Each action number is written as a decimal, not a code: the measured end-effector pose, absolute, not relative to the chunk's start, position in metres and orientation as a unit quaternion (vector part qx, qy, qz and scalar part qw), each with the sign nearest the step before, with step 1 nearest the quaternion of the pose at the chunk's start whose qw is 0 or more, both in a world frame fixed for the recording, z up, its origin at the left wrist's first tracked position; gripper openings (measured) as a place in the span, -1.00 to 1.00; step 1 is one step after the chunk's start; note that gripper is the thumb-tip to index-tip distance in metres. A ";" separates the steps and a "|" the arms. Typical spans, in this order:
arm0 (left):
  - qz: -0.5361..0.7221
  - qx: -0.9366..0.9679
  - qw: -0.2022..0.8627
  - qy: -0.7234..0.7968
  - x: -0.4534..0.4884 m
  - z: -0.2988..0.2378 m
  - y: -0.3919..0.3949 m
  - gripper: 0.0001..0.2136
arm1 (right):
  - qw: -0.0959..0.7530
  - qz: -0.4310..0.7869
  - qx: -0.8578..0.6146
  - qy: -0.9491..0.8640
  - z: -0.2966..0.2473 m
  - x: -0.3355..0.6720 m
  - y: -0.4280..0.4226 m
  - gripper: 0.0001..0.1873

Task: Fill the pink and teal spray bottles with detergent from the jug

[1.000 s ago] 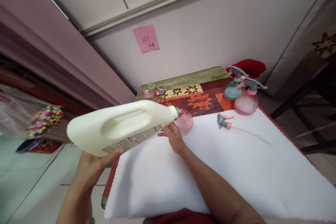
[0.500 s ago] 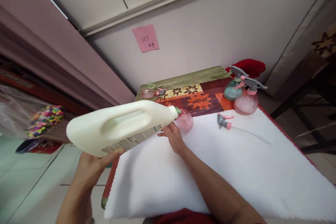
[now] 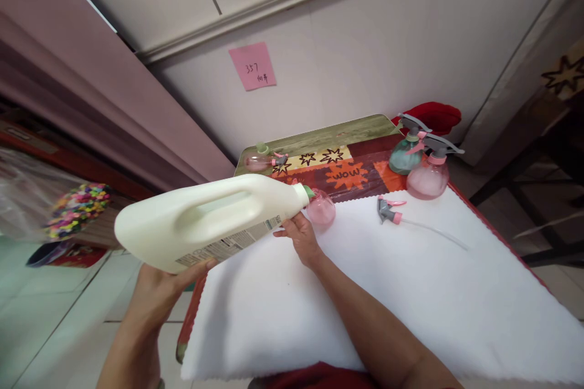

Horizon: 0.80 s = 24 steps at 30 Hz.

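My left hand (image 3: 157, 292) grips the base of a large cream plastic jug (image 3: 210, 219), tipped on its side with its neck at the mouth of a small round pink bottle (image 3: 322, 208). My right hand (image 3: 301, 237) is curled beside that pink bottle, under the jug's neck; its fingers look closed against the bottle or neck. The pink bottle stands on a white cloth (image 3: 387, 292) over the table. A loose grey and pink spray head (image 3: 387, 211) with a long tube lies on the cloth to the right.
Two capped spray bottles, one teal (image 3: 404, 155) and one pink (image 3: 426, 176), stand at the table's far right by a red cloth (image 3: 433, 117). Another small pink bottle (image 3: 260, 161) lies at the far left edge. A pink note (image 3: 253, 67) hangs on the wall. Tiled floor lies left.
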<state>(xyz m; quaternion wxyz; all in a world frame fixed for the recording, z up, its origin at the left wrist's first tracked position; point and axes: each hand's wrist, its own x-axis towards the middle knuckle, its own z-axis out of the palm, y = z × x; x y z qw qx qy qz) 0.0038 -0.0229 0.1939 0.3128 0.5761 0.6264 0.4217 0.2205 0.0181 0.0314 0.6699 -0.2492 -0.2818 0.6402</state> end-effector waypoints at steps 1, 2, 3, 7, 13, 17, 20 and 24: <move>0.420 0.578 0.310 0.627 0.003 0.194 -0.023 -0.37 | 0.669 0.640 -0.249 -0.283 0.031 0.220 0.018 -0.53; 0.417 0.581 0.307 0.628 0.003 0.193 -0.023 -0.38 | 0.669 0.640 -0.249 -0.283 0.031 0.220 0.018 -0.53; 0.416 0.583 0.303 0.628 0.002 0.193 -0.022 -0.39 | 0.670 0.640 -0.248 -0.282 0.031 0.220 0.018 -0.53; 0.416 0.582 0.307 0.627 0.000 0.193 -0.023 -0.37 | 0.672 0.640 -0.246 -0.280 0.029 0.220 0.019 -0.53; 0.408 0.584 0.302 0.634 0.001 0.194 -0.024 -0.36 | 0.672 0.639 -0.243 -0.284 0.029 0.220 0.019 -0.54; 0.409 0.586 0.304 0.630 0.000 0.193 -0.024 -0.34 | 0.671 0.641 -0.241 -0.283 0.030 0.220 0.018 -0.53; 0.412 0.585 0.308 0.627 0.001 0.193 -0.023 -0.33 | 0.670 0.640 -0.247 -0.282 0.031 0.220 0.018 -0.54; 0.419 0.581 0.313 0.623 0.002 0.194 -0.024 -0.33 | 0.670 0.640 -0.249 -0.282 0.032 0.220 0.018 -0.53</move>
